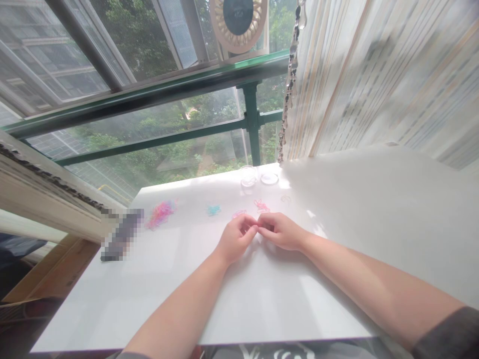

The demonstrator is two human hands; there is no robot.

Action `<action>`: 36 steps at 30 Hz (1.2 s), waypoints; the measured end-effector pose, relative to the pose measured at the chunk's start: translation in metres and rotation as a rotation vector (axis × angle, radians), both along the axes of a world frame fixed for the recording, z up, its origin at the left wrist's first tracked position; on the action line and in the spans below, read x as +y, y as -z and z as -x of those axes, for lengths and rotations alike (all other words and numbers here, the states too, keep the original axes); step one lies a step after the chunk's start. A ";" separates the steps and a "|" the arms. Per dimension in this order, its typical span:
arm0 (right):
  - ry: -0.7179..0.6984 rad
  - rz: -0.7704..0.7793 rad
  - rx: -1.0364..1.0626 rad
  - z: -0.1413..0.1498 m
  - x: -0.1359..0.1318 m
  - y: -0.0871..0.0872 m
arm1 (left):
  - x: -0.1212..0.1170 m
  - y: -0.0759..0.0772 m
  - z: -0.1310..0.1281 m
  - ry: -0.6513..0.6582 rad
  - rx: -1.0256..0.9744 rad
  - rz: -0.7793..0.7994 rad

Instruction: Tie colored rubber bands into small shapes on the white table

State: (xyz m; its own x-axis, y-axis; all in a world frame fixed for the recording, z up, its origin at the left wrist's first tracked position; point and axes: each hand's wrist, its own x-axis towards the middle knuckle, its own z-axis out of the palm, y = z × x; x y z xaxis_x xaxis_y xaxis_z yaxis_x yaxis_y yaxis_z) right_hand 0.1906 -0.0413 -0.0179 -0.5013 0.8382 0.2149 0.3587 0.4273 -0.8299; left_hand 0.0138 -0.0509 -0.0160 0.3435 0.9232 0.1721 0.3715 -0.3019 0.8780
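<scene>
My left hand [237, 237] and my right hand [282, 231] meet above the white table [157, 294], thumbs and forefingers pinched close together. Whatever lies between the fingertips is too small to make out. Just beyond the left hand is a small pink pile [239, 214] of what look like thin bands, partly hidden by the fingers. A red-pink pile [262, 205] lies right behind the right hand. Farther left are a turquoise pile [213, 209] and a larger mixed-colour heap [161, 213]. Some pale, yellowish bands [286, 199] lie to the right.
A clear round container [248, 177] and a round lid [269, 178] stand at the table's back edge by the window. A blurred-out dark object [123, 235] lies at the left edge. A striped curtain [348, 85] hangs at the right, and a round fan [238, 22] stands above the railing.
</scene>
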 end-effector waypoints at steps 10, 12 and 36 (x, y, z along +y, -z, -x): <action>0.002 -0.009 -0.003 0.000 0.000 0.002 | 0.000 0.000 0.000 0.007 0.008 -0.001; 0.001 -0.009 -0.004 0.000 0.000 0.002 | -0.001 -0.001 0.000 0.008 0.007 0.004; -0.015 0.016 -0.034 -0.003 0.001 0.002 | 0.000 0.002 -0.001 0.018 0.002 0.022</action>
